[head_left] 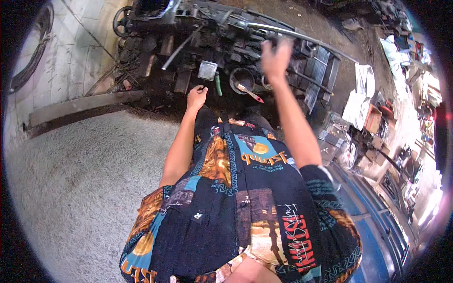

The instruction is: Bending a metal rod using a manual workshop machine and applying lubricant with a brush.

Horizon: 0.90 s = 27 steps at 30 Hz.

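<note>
My right hand (275, 60) reaches over the dark, greasy machine (236, 49), close to a long metal rod (297, 34). Motion blurs its fingers, and a dark patch shows between them; whether they grip anything is unclear. Lower and to the left, my left hand (197, 97) has its fingers curled in, and what may be inside them is hidden. Just above it lies a clear square container (207, 70), with a green handle-like piece (218, 84) beside it. A round dark pan (242, 78) sits between my hands, with a red-tipped paintbrush (251, 93) resting across its rim.
A loose metal bar (181, 48) slants across the machine's left part, below a handwheel (121, 21). Ribbed metal (316, 75) stands at the right. Beyond it are white sacks (358, 96) and cardboard boxes (373, 120). A coiled cable (35, 52) hangs far left.
</note>
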Available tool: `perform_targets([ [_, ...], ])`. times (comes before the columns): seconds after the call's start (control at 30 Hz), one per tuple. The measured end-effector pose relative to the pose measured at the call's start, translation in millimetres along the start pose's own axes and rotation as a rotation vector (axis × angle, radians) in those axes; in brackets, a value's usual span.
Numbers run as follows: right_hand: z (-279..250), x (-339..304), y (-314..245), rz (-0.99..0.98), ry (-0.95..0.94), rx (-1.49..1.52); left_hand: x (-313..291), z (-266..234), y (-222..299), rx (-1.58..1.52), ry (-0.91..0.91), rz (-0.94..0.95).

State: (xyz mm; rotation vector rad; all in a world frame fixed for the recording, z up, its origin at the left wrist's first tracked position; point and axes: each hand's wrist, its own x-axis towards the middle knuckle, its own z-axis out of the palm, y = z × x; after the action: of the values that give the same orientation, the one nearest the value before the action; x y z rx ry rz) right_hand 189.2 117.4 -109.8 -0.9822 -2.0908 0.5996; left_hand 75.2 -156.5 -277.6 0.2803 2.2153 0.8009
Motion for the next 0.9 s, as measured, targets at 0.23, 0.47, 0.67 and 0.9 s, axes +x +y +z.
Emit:
perform_targets([
  [0.23,39,-28,-103,1.482,-0.928,1.26,35,-36,28,-0.016,0.031,0.18],
  [0.47,70,21,-18,1.656,-0.225,1.728,34,-60,118,0.052,-0.117,0.195],
  [0.67,18,69,-77,1.582,-0.036,1.557,58,-74,126,0.163,-0.185,0.196],
  [0.9,21,31,-60,1.592,-0.247,1.083,48,-61,130,0.127,-0.144,0.15],
])
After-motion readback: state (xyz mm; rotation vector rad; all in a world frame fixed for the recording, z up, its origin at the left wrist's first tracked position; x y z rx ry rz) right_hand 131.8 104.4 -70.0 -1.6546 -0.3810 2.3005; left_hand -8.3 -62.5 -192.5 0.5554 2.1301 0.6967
